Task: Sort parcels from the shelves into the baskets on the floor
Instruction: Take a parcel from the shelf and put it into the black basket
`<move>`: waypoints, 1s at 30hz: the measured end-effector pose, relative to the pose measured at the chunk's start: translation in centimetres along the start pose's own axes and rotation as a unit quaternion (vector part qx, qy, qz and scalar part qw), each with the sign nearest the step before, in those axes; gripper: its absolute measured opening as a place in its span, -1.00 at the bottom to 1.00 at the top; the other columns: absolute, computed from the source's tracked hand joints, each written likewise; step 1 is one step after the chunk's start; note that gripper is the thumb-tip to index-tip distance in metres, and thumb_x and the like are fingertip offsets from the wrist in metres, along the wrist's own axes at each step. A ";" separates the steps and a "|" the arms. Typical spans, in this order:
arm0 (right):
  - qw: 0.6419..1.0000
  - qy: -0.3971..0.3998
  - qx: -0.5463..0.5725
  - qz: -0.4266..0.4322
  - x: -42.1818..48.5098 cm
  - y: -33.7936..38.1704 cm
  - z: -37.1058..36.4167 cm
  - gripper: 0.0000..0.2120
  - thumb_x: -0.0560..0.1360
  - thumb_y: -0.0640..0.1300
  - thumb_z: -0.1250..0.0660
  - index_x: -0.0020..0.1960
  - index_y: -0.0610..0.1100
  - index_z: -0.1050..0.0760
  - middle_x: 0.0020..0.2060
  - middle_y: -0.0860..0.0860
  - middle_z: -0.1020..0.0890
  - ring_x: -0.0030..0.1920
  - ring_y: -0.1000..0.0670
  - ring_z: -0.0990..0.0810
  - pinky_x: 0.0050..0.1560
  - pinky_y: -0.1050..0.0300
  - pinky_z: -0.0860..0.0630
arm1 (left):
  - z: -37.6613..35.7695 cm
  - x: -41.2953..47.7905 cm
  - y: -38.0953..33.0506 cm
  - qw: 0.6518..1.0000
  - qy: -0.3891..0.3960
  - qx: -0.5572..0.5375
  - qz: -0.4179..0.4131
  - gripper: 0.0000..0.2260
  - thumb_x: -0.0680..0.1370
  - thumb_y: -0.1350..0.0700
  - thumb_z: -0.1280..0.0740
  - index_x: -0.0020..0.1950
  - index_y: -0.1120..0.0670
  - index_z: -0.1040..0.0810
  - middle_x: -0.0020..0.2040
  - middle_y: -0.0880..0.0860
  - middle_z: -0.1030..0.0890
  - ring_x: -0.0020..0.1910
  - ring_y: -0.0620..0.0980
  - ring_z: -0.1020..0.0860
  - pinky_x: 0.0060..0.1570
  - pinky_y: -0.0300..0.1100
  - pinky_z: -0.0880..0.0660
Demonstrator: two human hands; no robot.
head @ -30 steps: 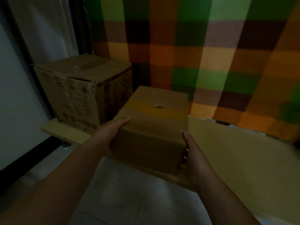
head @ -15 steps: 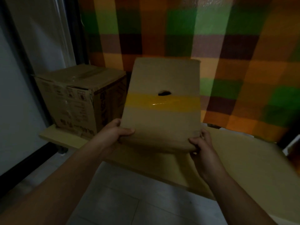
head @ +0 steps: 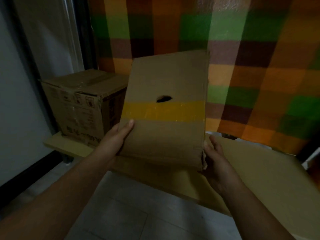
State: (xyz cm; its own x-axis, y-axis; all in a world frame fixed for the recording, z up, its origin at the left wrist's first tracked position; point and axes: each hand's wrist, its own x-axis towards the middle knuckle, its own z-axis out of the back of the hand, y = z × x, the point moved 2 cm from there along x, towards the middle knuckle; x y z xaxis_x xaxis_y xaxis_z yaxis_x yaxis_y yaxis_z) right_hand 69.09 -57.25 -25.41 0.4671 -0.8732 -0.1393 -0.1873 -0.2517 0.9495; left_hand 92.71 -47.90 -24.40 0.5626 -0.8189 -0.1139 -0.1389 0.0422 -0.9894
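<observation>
Tiled floor (head: 121, 213) nearest. Two hands hold one parcel (head: 166, 135) tilted up above the pale shelf (head: 251, 170): left hand (head: 115, 141) pinches its left edge, right hand (head: 216, 160) cups the lower right corner. One larger box (head: 83, 110) sits at the shelf's left end. Checked curtain (head: 242, 49) behind.

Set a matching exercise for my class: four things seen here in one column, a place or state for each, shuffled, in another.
1 yellow-taped box; 2 printed box; 3 left hand; 4 checked cloth
A hangs behind the shelf; B stands on the shelf's left end; C held up, off the shelf; D grips a box's left edge
Pairs: 1-C, 2-B, 3-D, 4-A
</observation>
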 end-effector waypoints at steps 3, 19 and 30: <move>0.999 0.046 -0.021 -0.015 0.0 0.5 0.4 -0.02 0.20 0.00 -0.33 0.53 0.12 0.05 0.37 -0.01 -0.38 0.19 -0.08 -0.48 0.11 -0.13 -0.40 | 0.3 0.1 0.1 1.000 0.002 -0.001 -0.012 -0.69 0.40 -0.22 -0.33 0.08 -0.14 -0.50 0.16 0.01 -0.57 0.13 0.07 -0.55 0.24 0.11 -0.45; 0.989 -0.028 -0.057 0.135 -0.5 1.3 1.0 -0.19 -0.17 0.18 -0.64 0.02 0.02 -0.46 -0.13 0.06 -0.69 -0.09 -0.03 -0.68 -0.23 0.03 -0.60 | -5.1 -2.1 -2.0 0.964 0.051 0.238 -0.108 -0.11 0.33 -0.44 -0.20 0.54 -0.15 0.09 0.56 0.03 -0.01 0.52 0.07 -0.08 0.47 0.02 -0.10; 0.950 -0.070 -0.198 0.231 -0.9 1.3 -2.0 -0.44 0.30 -0.17 -0.51 0.20 0.07 -0.35 0.00 0.09 -0.61 0.00 0.04 -0.63 -0.01 -0.13 -0.61 | -6.8 -3.4 -1.0 0.990 0.073 0.014 -0.120 -0.39 0.22 -0.10 -0.54 0.23 -0.12 -0.46 0.03 -0.14 -0.64 0.03 -0.14 -0.62 0.03 -0.16 -0.56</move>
State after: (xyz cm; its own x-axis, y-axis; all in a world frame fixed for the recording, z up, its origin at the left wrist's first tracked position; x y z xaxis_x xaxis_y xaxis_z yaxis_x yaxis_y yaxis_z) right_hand 70.15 -55.97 -23.45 0.2895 -0.9059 0.3089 0.0084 0.3251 0.9456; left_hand 85.39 -49.08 -22.43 0.4521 -0.8814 0.1367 0.0086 -0.1490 -0.9888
